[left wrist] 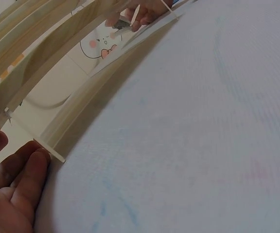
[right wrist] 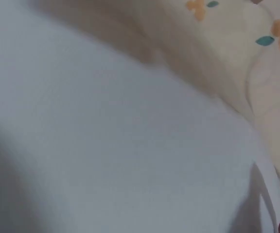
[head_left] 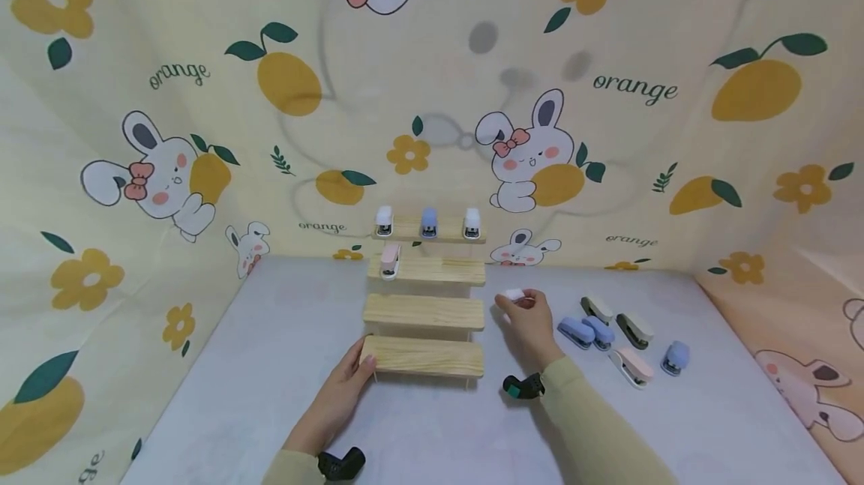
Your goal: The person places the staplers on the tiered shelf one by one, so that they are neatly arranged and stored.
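Head view gives me, nearest, two pale yellow-green sleeves (head_left: 597, 425), each with a black wrist device (head_left: 342, 464) at the cuff. Past the left cuff I see the left hand (head_left: 347, 381) grasping the left end of the front board (head_left: 425, 356) of a pale wooden four-step stand (head_left: 424, 312), thumb on top; my left wrist feed shows its other fingers bent low, beside a thin pale leg (left wrist: 55, 154). Everything rests on a whitish tabletop (head_left: 229, 410). Off to the right, nearest first, lie a pink stapler with a white base (head_left: 631, 367), a short blue stapler (head_left: 675, 357), a close pair of blue staplers (head_left: 576, 333) and two off-white staplers with dark bases (head_left: 634, 330). Between those and the stand, the right hand (head_left: 533, 324) pinches a small white stapler (head_left: 514, 294) in its fingertips, well clear of the boards; fingers hide part of it, and my right wrist feed catches only a pale sliver at its edge. Farther up, a pink-topped stapler (head_left: 390, 261) sits at the left end of the third step, and on the top step stand a white stapler at left (head_left: 384, 221), a blue one in the middle (head_left: 429, 222) and another white one at right (head_left: 472, 223). Behind hangs a cream cloth printed with rabbits and oranges (head_left: 405, 58).
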{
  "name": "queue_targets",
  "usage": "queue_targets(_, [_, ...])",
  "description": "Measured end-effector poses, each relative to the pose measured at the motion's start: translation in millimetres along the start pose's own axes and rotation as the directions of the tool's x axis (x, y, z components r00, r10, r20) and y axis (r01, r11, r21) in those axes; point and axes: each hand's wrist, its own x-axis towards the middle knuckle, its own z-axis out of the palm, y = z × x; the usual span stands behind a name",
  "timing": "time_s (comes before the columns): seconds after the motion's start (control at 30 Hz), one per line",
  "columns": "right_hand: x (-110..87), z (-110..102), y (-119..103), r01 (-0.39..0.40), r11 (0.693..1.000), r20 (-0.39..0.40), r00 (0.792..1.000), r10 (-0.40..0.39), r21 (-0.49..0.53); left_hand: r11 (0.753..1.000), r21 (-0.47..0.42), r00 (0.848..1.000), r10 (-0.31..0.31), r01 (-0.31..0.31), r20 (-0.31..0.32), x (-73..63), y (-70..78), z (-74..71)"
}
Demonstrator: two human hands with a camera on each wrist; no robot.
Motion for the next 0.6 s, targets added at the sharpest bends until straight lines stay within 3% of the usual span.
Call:
queue_targets(0.2, [-9.8, -20.6, -4.5, -0.015, 1.0, 0.077, 0.997, 0.013, 0.017, 1.0, 0.017, 1.0, -0.024, 0.024, 0.012, 0.2, 0.7, 2.1])
queue_targets(0.3, [-17.0, -28.8, -10.6, 0.019, 0.999, 0.083, 0.996, -0.022, 0.031, 1.0, 0.012, 1.0, -0.014, 0.014, 0.017, 0.0, 1.0, 1.4])
queue_targets(0.47, [-29.3, -36.4, -27.7, 0.17, 0.986, 0.061, 0.984, -0.169, -0.007, 1.0, 0.004, 1.0, 0.01, -0.01, 0.022, 0.0, 2.1, -1.6])
queue_targets(0.6, [-37.8, -39.9, -42.1, 0.324, 0.944, 0.044, 0.946, -0.321, -0.066, 1.0, 0.006, 1.0, 0.003, -0.003, 0.021, -0.4, 2.8, -1.4])
